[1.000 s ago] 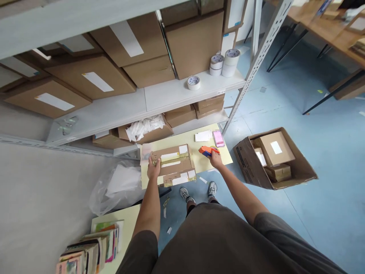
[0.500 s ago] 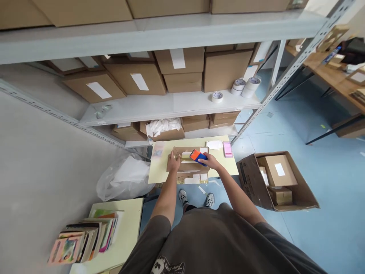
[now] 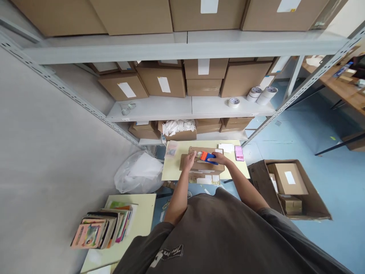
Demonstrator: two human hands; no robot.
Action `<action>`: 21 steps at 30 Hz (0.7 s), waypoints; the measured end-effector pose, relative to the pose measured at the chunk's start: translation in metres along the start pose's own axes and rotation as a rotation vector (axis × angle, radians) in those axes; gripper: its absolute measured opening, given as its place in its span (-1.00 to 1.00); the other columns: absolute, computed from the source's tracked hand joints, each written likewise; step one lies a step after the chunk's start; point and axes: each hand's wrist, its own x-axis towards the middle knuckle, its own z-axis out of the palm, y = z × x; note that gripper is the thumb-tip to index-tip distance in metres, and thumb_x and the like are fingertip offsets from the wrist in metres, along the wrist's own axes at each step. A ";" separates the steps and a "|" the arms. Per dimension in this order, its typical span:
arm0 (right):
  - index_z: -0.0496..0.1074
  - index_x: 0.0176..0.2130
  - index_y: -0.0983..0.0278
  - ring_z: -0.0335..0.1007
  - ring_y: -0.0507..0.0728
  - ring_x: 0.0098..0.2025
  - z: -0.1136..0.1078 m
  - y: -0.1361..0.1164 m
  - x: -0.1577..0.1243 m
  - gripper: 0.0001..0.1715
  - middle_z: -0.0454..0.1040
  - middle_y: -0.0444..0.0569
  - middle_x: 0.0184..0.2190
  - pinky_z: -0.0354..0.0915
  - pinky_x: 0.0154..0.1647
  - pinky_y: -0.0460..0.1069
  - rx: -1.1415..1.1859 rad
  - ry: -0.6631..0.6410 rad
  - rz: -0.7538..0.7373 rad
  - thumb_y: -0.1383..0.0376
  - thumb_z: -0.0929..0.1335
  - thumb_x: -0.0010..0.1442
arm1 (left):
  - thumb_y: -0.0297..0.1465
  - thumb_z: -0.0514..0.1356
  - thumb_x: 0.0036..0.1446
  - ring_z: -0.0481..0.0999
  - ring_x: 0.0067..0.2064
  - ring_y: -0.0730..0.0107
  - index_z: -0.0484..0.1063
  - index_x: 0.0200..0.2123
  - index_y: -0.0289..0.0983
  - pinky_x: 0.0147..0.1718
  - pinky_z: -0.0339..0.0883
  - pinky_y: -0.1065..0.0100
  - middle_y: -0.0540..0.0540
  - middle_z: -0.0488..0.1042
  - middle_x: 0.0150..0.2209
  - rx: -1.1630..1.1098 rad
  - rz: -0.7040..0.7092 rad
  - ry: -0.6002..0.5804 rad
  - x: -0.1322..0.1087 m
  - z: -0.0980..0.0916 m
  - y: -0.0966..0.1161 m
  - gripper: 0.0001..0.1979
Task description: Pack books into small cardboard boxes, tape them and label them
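A brown cardboard box [image 3: 199,166] with white labels lies on a small pale yellow table [image 3: 171,173] below me. My left hand [image 3: 189,160] rests on the box's left part, fingers curled against it. My right hand [image 3: 220,158] grips an orange and blue tape dispenser [image 3: 207,156] and holds it on top of the box, close to my left hand. White papers [image 3: 226,147] and a pink pad [image 3: 238,152] lie at the table's far right.
Grey metal shelves [image 3: 188,108] hold brown boxes and tape rolls [image 3: 261,94]. An open carton [image 3: 291,188] of parcels stands on the blue floor at right. A clear plastic bag [image 3: 138,173] lies left; books [image 3: 99,230] are stacked on a second yellow table.
My right hand lifted the tape dispenser from the table at right and brought it left onto the box. My head tilted up, so more of the shelves shows.
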 end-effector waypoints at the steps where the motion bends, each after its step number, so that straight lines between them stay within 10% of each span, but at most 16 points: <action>1: 0.54 -0.07 0.24 0.57 0.27 -0.10 -0.001 -0.003 0.001 -0.26 0.66 0.09 -0.11 0.38 -0.17 0.00 -0.018 -0.004 -0.003 -0.32 0.49 0.16 | 0.11 0.20 0.36 0.69 -0.01 0.04 0.70 0.03 -0.26 -0.05 0.53 0.20 -0.27 0.71 -0.02 -0.037 0.017 -0.050 0.000 0.001 0.004 -0.41; 7: 0.54 -0.15 0.23 0.58 0.27 -0.14 -0.005 -0.014 0.000 -0.26 0.65 0.11 -0.15 0.35 -0.22 -0.01 -0.098 -0.016 -0.014 -0.35 0.48 0.16 | -0.08 0.32 0.25 0.68 -0.21 0.18 0.70 -0.31 -0.19 -0.19 0.48 0.30 -0.13 0.71 -0.30 0.018 0.042 -0.003 0.014 -0.004 0.010 -0.68; 17: 0.51 -0.26 0.23 0.54 0.23 -0.20 -0.022 -0.013 0.000 -0.22 0.64 0.08 -0.23 0.30 -0.25 -0.02 -0.158 -0.013 -0.040 -0.42 0.42 0.17 | -0.14 0.27 0.29 0.65 -0.25 0.22 0.69 -0.30 -0.18 -0.19 0.45 0.33 -0.09 0.69 -0.34 0.148 0.078 0.039 0.021 -0.007 0.012 -0.72; 21: 0.54 -0.25 0.23 0.56 0.25 -0.18 -0.029 0.007 -0.006 -0.26 0.65 0.11 -0.21 0.30 -0.23 -0.02 -0.222 -0.023 0.036 -0.38 0.48 0.11 | -0.18 0.24 0.28 0.64 -0.22 0.21 0.68 -0.29 -0.24 -0.17 0.46 0.32 -0.12 0.70 -0.32 0.219 0.059 0.120 0.028 -0.040 0.010 -0.70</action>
